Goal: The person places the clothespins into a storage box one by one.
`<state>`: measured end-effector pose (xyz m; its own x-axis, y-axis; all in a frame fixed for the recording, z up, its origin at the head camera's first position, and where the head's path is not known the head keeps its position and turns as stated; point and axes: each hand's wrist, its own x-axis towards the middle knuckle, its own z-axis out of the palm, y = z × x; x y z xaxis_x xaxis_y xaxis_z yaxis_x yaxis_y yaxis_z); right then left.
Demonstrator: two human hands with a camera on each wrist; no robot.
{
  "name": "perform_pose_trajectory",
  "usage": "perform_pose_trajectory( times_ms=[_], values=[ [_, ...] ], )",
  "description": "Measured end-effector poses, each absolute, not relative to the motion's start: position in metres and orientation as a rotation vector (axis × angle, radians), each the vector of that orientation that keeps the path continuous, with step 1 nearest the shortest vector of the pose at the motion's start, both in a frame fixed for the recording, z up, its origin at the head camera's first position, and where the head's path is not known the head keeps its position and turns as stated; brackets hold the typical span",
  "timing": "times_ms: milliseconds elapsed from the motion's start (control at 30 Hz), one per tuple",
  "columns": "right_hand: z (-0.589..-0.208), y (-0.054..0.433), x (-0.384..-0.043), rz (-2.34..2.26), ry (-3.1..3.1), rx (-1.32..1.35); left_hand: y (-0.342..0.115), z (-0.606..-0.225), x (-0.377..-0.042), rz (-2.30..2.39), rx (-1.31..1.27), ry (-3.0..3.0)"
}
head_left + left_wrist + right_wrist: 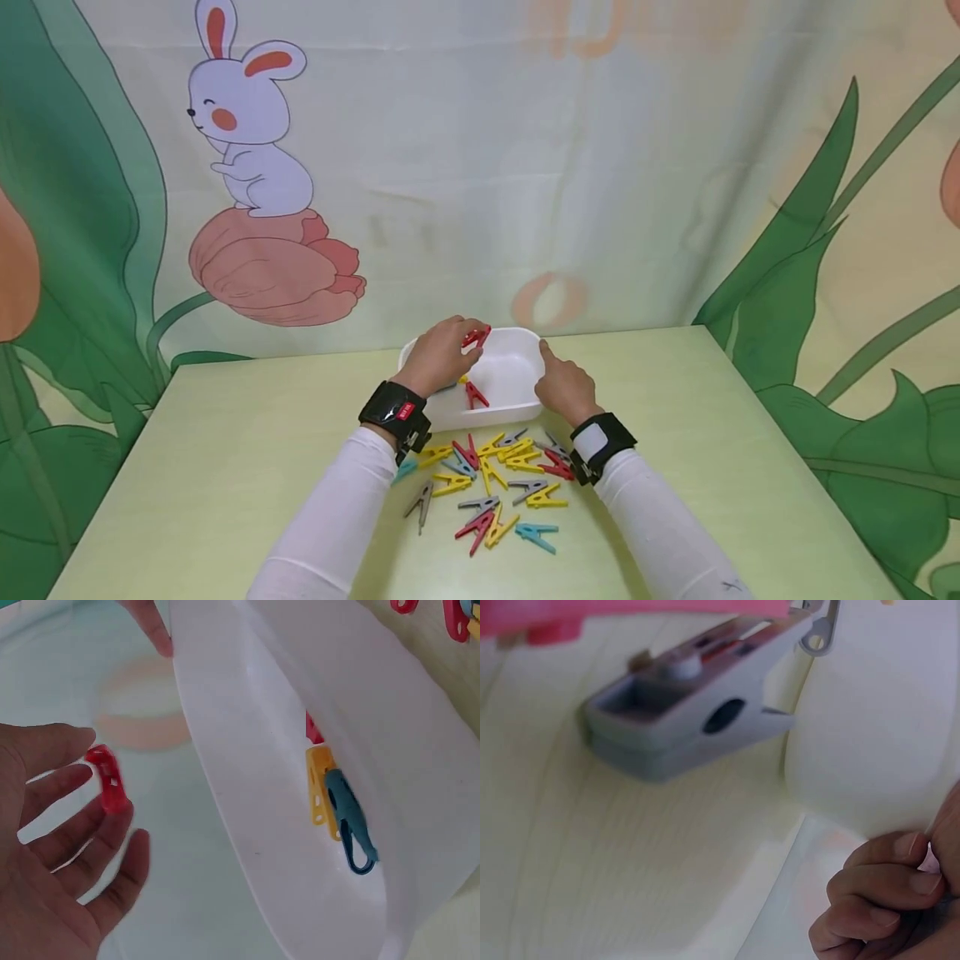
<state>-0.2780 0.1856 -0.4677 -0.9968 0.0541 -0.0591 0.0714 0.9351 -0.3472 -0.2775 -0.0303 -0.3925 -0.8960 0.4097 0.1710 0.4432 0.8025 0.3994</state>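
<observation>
My left hand [441, 357] is over the left part of a white plastic bin [517, 367]. It pinches a red clothespin [112, 784] between thumb and fingertips, above the bin's far side. At the bin's right rim my right hand [567, 390] grips the edge, its index finger along the rim and the other fingers curled, as the right wrist view shows. Inside the bin lie a red clothespin [476, 396], a yellow clothespin [318, 787] and a dark teal clothespin [349, 821], close to the near wall.
Several yellow, red, grey and blue clothespins [491, 475] are scattered on the pale table [262, 467] in front of the bin, between the forearms. A grey clothespin [682, 705] shows large under the right wrist. Behind the table hangs a printed curtain [465, 167].
</observation>
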Motion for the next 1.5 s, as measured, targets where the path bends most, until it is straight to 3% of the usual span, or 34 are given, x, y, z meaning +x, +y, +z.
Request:
perform_pose_trajectory(
  times_ms=[533,1100,1500],
  values=[
    [-0.469,0.184,-0.278,-0.533,3.046,0.095,-0.039,-0.402,-0.266,-0.495,-0.744,-3.092],
    [-0.463,0.184,-0.278,-0.544,3.009,0.093,-0.055,-0.371,-0.201,-0.477,-0.838,-2.867],
    [-0.465,0.183,-0.279,-0.523,3.01,0.102,-0.053,-0.381,-0.166,-0.501,-0.911,-2.876]
  ],
)
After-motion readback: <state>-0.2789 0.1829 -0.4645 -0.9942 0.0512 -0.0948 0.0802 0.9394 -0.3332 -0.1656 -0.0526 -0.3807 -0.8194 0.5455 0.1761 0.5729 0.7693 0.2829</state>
